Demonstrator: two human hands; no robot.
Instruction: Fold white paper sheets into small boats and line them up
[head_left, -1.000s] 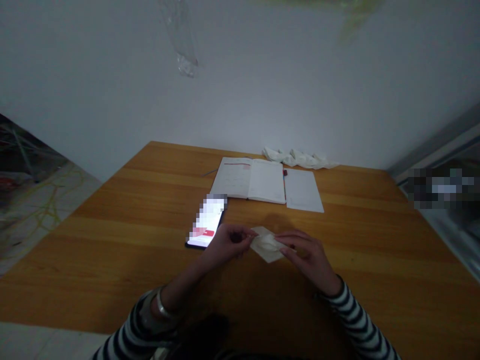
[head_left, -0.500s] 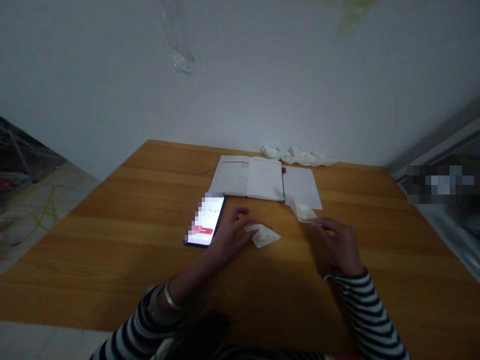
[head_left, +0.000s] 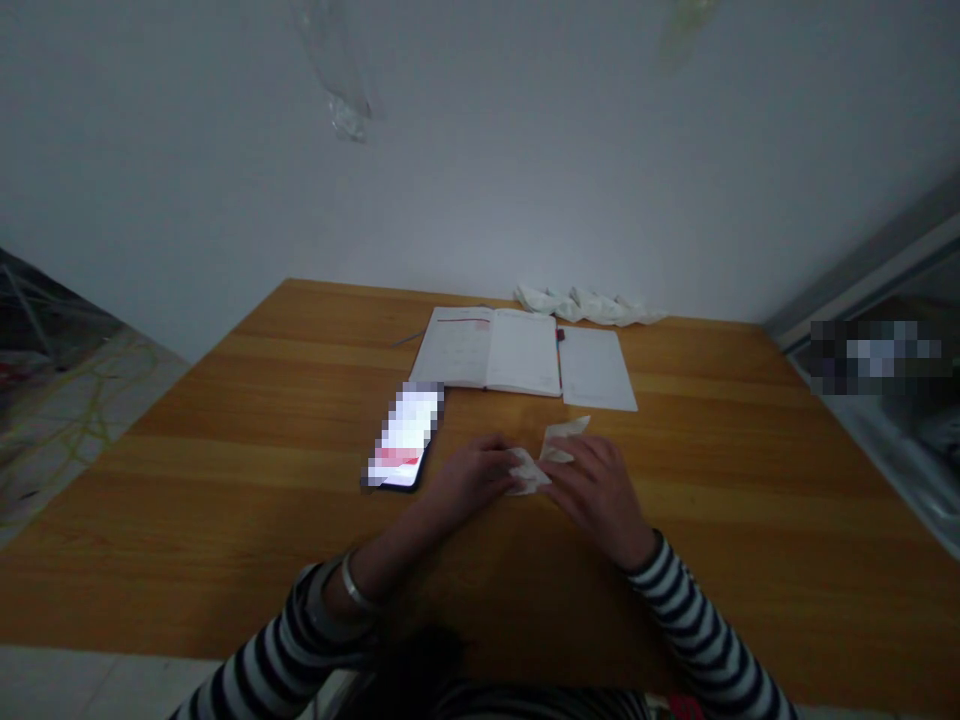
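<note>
On the wooden table [head_left: 225,480] my two hands meet over a small piece of white paper [head_left: 551,450]. My left hand [head_left: 476,480] is closed, pinching the paper's left end. My right hand [head_left: 596,485] is curled over its right side, fingers pressed on it, and one corner of the paper sticks up past the fingers. Both sleeves are black-and-white striped, and a bracelet sits on my left wrist. Most of the paper is hidden under the fingers.
A lit phone [head_left: 403,440] lies just left of my left hand. Behind it are an open notebook [head_left: 491,348] with a loose white sheet [head_left: 596,368] beside it. Crumpled white paper [head_left: 585,303] lies along the wall. A sill runs at the right.
My right hand, which had swung out right with a piece of paper, has come back to the left hand. Both hands now hold the paper together again.
</note>
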